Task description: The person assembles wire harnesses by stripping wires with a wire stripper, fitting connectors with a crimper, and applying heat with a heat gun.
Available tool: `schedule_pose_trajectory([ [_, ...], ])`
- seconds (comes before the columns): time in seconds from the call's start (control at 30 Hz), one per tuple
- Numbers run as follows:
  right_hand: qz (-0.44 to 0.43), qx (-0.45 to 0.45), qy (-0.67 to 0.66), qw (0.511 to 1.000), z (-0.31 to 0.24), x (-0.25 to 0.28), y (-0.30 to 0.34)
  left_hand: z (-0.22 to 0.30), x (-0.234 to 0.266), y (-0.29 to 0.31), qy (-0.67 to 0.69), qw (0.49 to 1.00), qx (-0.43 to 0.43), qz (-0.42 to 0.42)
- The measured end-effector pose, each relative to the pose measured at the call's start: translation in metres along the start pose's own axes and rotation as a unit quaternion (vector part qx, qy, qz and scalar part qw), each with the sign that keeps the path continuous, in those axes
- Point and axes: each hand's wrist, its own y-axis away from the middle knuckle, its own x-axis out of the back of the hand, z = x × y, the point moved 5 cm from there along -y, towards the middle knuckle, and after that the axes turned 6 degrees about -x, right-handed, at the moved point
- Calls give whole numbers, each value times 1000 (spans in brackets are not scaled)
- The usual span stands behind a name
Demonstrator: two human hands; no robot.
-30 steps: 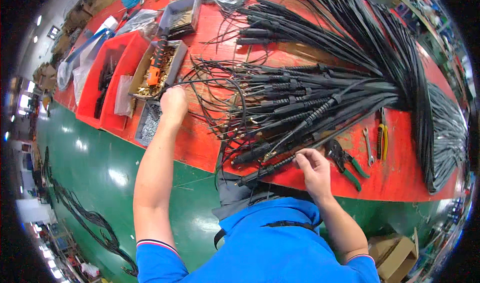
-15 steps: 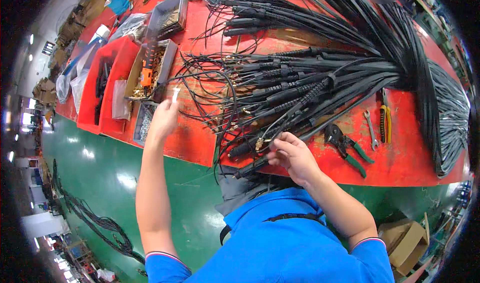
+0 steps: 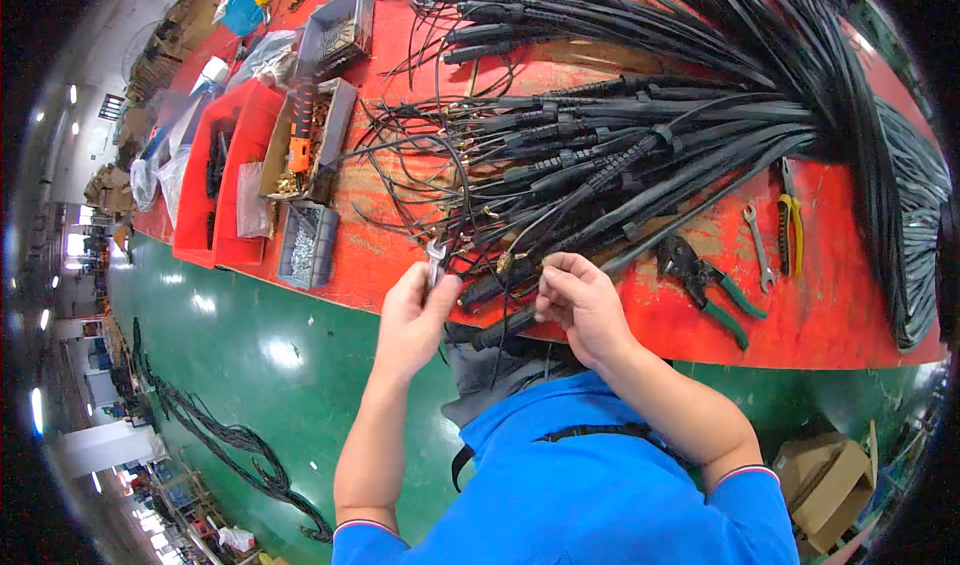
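- The red surface point(image 3: 850, 285) carries a thick bundle of black cables point(image 3: 740, 113), probably heavy together and springy, best lifted where the strands gather.
- The left grip point(image 3: 412, 320) closes around a silver wrench point(image 3: 437, 252); the right grip point(image 3: 590, 310) has its fingertips curled near the cable ends, and whether they pinch anything I cannot tell.
- The wrench stands out above the left thumb; likely rigid and smooth, best held by its shank.
- The brass fitting point(image 3: 511, 261), just beside the right fingertips, looks hard and small, suiting a light pinch.
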Motion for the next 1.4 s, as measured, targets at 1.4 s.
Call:
schedule_pose_trajectory([
  [1.4, -122, -43, 5, 992, -15, 48, 84, 72, -114, 43, -542, 739, -348, -199],
])
